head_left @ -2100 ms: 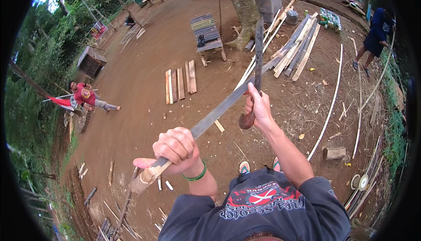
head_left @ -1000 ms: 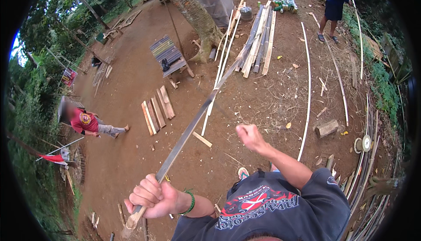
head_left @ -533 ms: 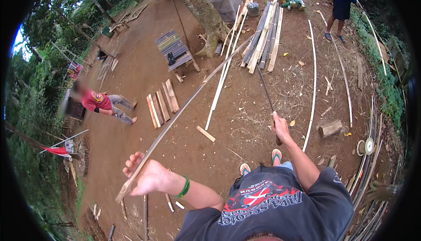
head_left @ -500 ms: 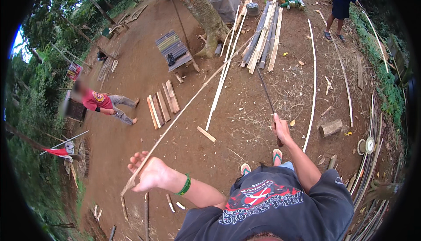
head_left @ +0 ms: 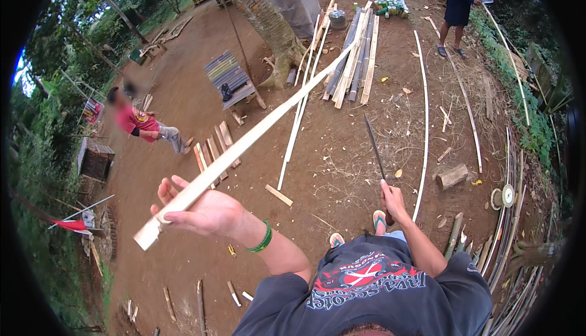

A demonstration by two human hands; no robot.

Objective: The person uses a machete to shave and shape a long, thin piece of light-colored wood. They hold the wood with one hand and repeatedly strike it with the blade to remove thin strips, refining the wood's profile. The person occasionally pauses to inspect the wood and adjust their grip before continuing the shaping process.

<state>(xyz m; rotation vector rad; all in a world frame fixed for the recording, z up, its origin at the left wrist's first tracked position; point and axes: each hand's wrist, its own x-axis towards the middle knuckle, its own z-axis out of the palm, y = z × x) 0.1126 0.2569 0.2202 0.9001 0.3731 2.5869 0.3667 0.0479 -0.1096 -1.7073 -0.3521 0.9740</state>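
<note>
A long, pale bamboo strip (head_left: 256, 133) crosses the view diagonally, its near end at the lower left and its far end over the stacked slats. My left hand (head_left: 215, 212) is palm up, curled round the strip near that close end, with the thumb along its edge and the fingertips showing beyond it. In my right hand (head_left: 395, 203) is the handle of a machete (head_left: 373, 146). Its dark, narrow blade points away from me, apart from the strip. My fingers wrap the handle and hide most of it.
Bamboo slats (head_left: 351, 61) lie piled ahead beside a tree trunk (head_left: 262, 24). Short boards (head_left: 226, 137) and a log block (head_left: 452, 177) rest on the dirt. One person (head_left: 143, 122) is at the left, another (head_left: 459, 6) at the far right. Long poles (head_left: 503, 226) line the right side.
The strip has rolled from its narrow edge to its broad pale face, and its near end has shifted left and up with my left hand. The person at left has changed posture.
</note>
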